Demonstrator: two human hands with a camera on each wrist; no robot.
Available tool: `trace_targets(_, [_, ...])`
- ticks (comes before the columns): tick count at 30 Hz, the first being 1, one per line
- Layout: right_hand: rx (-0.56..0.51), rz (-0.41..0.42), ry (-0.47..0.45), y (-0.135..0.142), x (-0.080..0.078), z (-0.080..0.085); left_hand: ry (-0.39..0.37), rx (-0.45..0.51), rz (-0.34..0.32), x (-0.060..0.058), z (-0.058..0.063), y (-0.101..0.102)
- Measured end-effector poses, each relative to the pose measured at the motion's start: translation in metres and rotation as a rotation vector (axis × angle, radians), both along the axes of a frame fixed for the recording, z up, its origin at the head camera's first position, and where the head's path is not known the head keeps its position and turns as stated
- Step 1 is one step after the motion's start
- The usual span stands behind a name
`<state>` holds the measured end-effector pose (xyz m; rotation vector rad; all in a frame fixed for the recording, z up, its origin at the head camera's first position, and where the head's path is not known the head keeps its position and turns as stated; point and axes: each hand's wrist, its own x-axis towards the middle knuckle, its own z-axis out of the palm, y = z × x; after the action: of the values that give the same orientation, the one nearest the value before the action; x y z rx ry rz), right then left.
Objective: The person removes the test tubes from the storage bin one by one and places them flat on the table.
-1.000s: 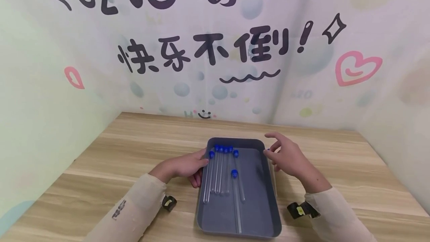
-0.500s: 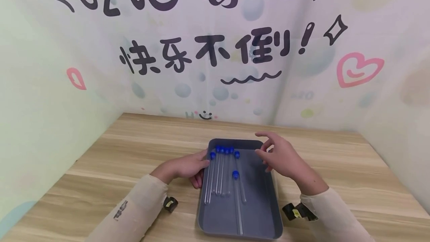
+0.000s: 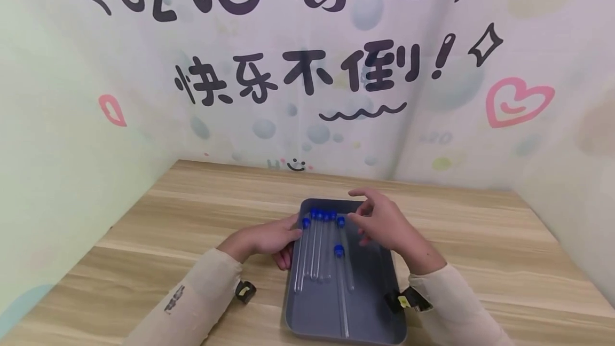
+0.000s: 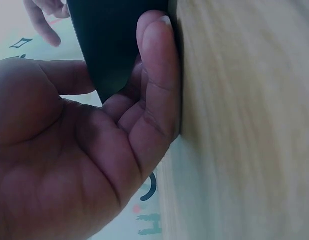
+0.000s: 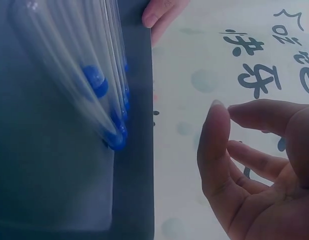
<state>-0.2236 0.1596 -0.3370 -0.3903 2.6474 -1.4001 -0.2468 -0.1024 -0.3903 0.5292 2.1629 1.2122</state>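
Note:
A grey tray lies on the table, holding several clear test tubes with blue caps. Most are lined up along its left side, caps toward the far end. One test tube lies lower, near the middle. My left hand grips the tray's left side, thumb at the rim; the left wrist view has its fingers curled against the outer wall. Above the tray's far right part hovers my right hand, fingers bent loosely. In the right wrist view, thumb and index fingertip nearly meet with nothing between them.
The wood-grain table extends around the tray on both sides. Behind it hangs a printed backdrop with black lettering. A black strap sits at my right wrist, another strap at my left.
My right hand has moved left, from the tray's right edge to above its far right part. The left hand keeps its grip, and the tubes lie as before.

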Motion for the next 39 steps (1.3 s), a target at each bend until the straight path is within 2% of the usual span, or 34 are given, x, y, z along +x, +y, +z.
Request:
trace_targets(6, [0.006,-0.005,-0.010,-0.006,-0.006,-0.009,-0.007,0.001,0.002,0.000,0.000,0.001])
trace_targets(15, [0.104,0.009,-0.030,-0.010,-0.013,-0.027,-0.001,0.004,-0.007,0.000,0.002,0.002])
trace_targets(20, [0.118,0.009,-0.046,-0.011,-0.014,-0.032,0.000,0.010,-0.007,0.000,0.002,0.001])
trace_targets(28, [0.169,0.061,-0.096,-0.009,-0.014,-0.038,0.003,0.010,-0.008,0.000,0.001,0.000])
trace_targets(39, [0.148,0.051,-0.128,-0.010,-0.016,-0.048,-0.007,0.008,-0.008,-0.003,-0.003,-0.001])
